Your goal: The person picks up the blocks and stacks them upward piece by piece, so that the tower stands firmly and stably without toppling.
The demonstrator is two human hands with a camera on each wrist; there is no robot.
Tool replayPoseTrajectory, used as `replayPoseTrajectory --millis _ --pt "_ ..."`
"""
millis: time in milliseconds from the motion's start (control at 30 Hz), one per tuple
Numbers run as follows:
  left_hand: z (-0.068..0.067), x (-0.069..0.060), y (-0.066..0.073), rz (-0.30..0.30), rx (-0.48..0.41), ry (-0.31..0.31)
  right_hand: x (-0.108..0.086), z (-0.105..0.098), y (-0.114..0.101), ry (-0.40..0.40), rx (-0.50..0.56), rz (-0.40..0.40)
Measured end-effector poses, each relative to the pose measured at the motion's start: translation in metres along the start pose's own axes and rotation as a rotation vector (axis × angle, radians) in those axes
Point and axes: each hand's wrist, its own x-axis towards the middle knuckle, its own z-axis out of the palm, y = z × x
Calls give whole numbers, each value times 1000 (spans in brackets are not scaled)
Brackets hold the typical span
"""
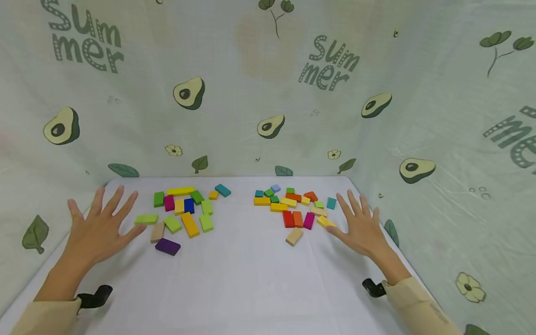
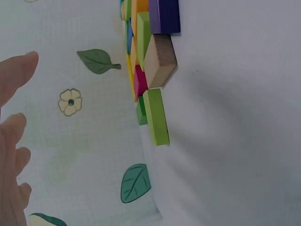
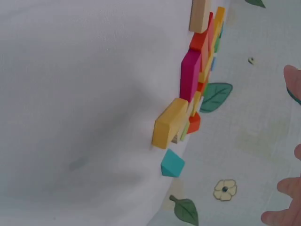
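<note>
The left hand (image 1: 98, 230), fingers spread and holding nothing, hovers at the left of a group of blocks; nearest are a lime block (image 1: 146, 219), a wooden block (image 1: 157, 232) and a purple block (image 1: 168, 246). Spread out likewise, the right hand (image 1: 361, 228) is empty beside a second group, its thumb near a yellow block (image 1: 325, 222) and a teal block (image 1: 331, 203). In the left wrist view, fingertips of the left hand (image 2: 14, 136) show left of the lime block (image 2: 156, 117). The right wrist view has fingertips of the right hand (image 3: 289, 188) at its right edge, away from the yellow block (image 3: 170, 123).
Both block groups lie toward the back of the white table (image 1: 247, 279). Red, orange, magenta, green and wooden blocks make up much of the right group. A printed cloth (image 1: 226, 125) with avocados and leaves hangs behind and beside the table.
</note>
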Motion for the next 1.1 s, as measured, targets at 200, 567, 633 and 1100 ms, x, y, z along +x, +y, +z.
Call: replayPoseTrajectory --millis 200,567,633,1100 --pt "1 7 9 24 -19 15 6 6 -12 -15 -3 -49" --pt "4 23 34 67 -41 7 15 15 -30 -14 -3 -128" --pt "5 29 41 76 -63 -17 16 17 -32 -13 10 -139" --pt "28 57 91 146 -306 -188 21 40 -52 -148 254 -125"
